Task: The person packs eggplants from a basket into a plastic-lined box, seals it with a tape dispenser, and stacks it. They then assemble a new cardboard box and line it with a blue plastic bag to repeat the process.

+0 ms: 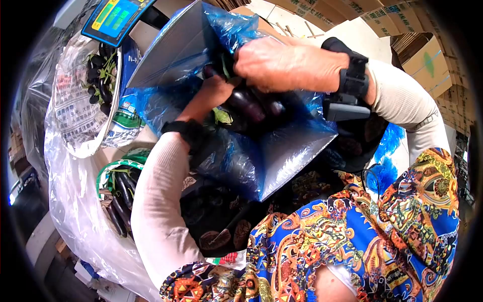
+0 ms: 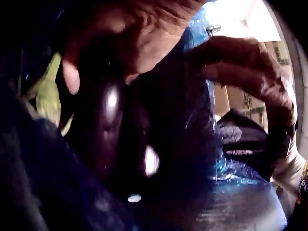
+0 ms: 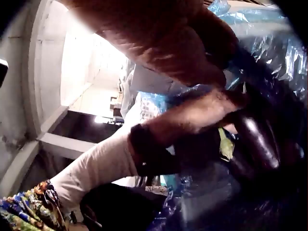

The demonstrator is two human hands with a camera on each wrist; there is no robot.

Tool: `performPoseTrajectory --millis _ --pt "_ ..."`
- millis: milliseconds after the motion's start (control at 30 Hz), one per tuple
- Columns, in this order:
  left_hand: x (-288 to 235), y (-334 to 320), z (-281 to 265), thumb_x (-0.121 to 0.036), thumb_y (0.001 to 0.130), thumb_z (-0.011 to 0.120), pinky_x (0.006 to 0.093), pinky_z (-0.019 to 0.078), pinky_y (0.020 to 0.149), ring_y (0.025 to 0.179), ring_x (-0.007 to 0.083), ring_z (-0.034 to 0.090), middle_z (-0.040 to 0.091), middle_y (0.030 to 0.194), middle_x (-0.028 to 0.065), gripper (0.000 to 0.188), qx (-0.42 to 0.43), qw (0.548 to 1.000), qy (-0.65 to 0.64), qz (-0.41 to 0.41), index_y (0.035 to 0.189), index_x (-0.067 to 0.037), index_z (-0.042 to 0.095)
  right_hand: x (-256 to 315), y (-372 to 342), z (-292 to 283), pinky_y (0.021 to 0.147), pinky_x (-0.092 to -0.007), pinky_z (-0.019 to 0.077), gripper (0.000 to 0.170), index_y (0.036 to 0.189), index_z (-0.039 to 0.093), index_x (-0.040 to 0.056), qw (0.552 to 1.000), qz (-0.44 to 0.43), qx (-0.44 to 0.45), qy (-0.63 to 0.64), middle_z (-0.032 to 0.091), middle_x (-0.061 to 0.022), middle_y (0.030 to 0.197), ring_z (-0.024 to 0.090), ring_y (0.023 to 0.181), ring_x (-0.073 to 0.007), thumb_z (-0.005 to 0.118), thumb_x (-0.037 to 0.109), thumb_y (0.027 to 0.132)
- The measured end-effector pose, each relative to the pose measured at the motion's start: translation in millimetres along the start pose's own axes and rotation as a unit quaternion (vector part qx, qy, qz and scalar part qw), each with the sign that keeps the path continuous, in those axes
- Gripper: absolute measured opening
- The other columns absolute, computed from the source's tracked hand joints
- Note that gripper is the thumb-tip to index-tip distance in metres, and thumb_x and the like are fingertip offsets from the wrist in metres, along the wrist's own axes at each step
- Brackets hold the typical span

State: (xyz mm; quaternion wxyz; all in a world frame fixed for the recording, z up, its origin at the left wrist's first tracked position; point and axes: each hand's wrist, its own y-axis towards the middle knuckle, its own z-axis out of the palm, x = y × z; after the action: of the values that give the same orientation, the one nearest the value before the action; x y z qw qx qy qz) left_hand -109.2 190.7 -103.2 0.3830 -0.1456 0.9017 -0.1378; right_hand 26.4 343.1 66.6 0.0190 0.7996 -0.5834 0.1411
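Dark purple eggplants [image 1: 246,104] [image 2: 108,120] [image 3: 260,139] lie in a box lined with blue plastic film [image 1: 236,153]. The left hand [image 1: 214,94] [image 2: 139,36] [image 3: 199,113] reaches in from the left and grips an eggplant from above, its thumb on one side in the left wrist view. Just beside it, the right hand [image 1: 274,65] [image 2: 240,72] [image 3: 163,43] is over the box with bent fingers, close to a green stem; its fingertips are hidden, so its hold cannot be told. A pale green eggplant cap [image 1: 222,117] [image 2: 48,98] [image 3: 225,144] shows beside the fruit.
A scale display [image 1: 114,19] stands at the upper left. Below it are a white printed sack [image 1: 75,108] with small eggplants and a green-edged bag [image 1: 102,178] with long ones. Box flaps [image 1: 294,156] stick out at the front. Flattened cartons [image 1: 427,65] are at the upper right.
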Motion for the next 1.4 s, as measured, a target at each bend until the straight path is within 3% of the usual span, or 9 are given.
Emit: performPoseTrajectory --millis 100,300,333,467,567,833,967,1100,1400 --pt "-41.8 -20.0 -47.4 -0.019 0.089 0.052 0.0434 0.0526 0.081 0.094 0.0369 0.066 0.068 0.100 0.0204 0.027 0.128 0.975 0.179 -0.005 0.108 -0.006 0.066 -2.1 -1.5 36.0 0.079 -0.0356 0.0435 0.012 0.078 0.066 0.0123 0.997 -0.057 0.035 -0.046 0.062 -0.0047 0.083 0.057 0.088 -0.0251 0.062 0.022 0.072" --pt "-47.2 -50.5 -39.8 -0.010 0.081 0.053 0.0499 0.0522 0.078 0.088 0.0370 0.067 0.069 0.088 0.0185 0.019 -0.002 0.903 0.428 0.049 0.089 -0.001 0.068 -22.1 -15.9 82.4 0.087 -0.0416 0.0372 0.011 0.073 0.063 0.0174 0.950 -0.179 -0.036 -0.252 0.063 -0.0019 0.079 0.059 0.082 -0.0240 0.062 0.027 0.068" --pt "-42.9 -41.8 -38.9 -0.009 0.081 0.054 0.0489 0.0534 0.074 0.084 0.0381 0.066 0.069 0.087 0.0181 0.018 0.116 0.925 0.360 0.040 0.088 -0.001 0.068 -19.1 -16.5 81.0 0.090 -0.0417 0.0370 0.011 0.073 0.064 0.0176 0.961 -0.169 0.003 -0.221 0.063 -0.0022 0.078 0.060 0.081 -0.0247 0.062 0.027 0.069" --pt "-32.8 -39.3 -38.8 -0.012 0.083 0.053 0.0473 0.0546 0.071 0.079 0.0366 0.066 0.065 0.082 0.0159 0.018 -0.120 0.916 0.337 0.181 0.084 -0.005 0.069 -25.1 -15.1 84.9 0.097 -0.0429 0.0366 0.012 0.077 0.068 0.0153 0.974 -0.154 -0.012 -0.166 0.067 -0.0039 0.082 0.064 0.087 -0.0257 0.062 0.025 0.073" --pt "-32.3 -33.2 -34.4 -0.011 0.084 0.053 0.0467 0.0534 0.070 0.083 0.0349 0.065 0.064 0.085 0.0148 0.015 -0.010 0.933 0.353 0.070 0.084 -0.007 0.067 -6.9 -15.6 51.4 0.095 -0.0408 0.0451 0.018 0.087 0.066 0.0062 0.965 -0.162 0.107 -0.176 0.067 -0.0071 0.088 0.065 0.087 -0.0252 0.058 0.020 0.079" --pt "-2.2 -22.2 -37.5 -0.009 0.078 0.056 0.0429 0.0510 0.071 0.079 0.0328 0.063 0.065 0.083 0.0126 0.011 -0.146 0.919 0.255 0.262 0.079 -0.008 0.066 -8.0 -19.7 94.9 0.097 -0.0425 0.0419 0.021 0.091 0.071 0.0084 0.968 -0.077 0.148 -0.190 0.069 -0.0128 0.103 0.063 0.102 -0.0300 0.061 0.023 0.080" --pt "-24.1 -18.8 -48.1 -0.021 0.080 0.066 0.0504 0.0503 0.080 0.090 0.0444 0.064 0.067 0.092 0.0243 0.023 0.021 0.998 0.060 0.022 0.090 0.000 0.067 -8.1 -20.0 69.3 0.098 -0.0441 0.0399 0.020 0.094 0.071 0.0140 0.961 -0.134 0.156 -0.188 0.068 -0.0097 0.102 0.061 0.105 -0.0281 0.060 0.024 0.080" --pt "-69.2 -11.8 -29.1 -0.035 0.090 0.060 0.0492 0.0493 0.091 0.105 0.0450 0.062 0.066 0.107 0.0273 0.038 -0.047 0.975 0.014 -0.217 0.100 0.000 0.069 -13.1 -10.9 74.5 0.101 -0.0492 0.0374 0.021 0.096 0.071 0.0175 0.949 -0.135 0.178 -0.224 0.068 -0.0098 0.104 0.060 0.109 -0.0288 0.062 0.025 0.079" --pt "-61.2 4.4 -11.3 -0.031 0.091 0.057 0.0480 0.0488 0.094 0.109 0.0440 0.060 0.065 0.113 0.0257 0.038 -0.096 0.957 -0.024 -0.273 0.107 0.001 0.067 -8.3 -8.5 67.7 0.100 -0.0476 0.0389 0.021 0.095 0.070 0.0154 0.942 -0.114 0.237 -0.207 0.067 -0.0110 0.105 0.060 0.109 -0.0281 0.063 0.025 0.078"
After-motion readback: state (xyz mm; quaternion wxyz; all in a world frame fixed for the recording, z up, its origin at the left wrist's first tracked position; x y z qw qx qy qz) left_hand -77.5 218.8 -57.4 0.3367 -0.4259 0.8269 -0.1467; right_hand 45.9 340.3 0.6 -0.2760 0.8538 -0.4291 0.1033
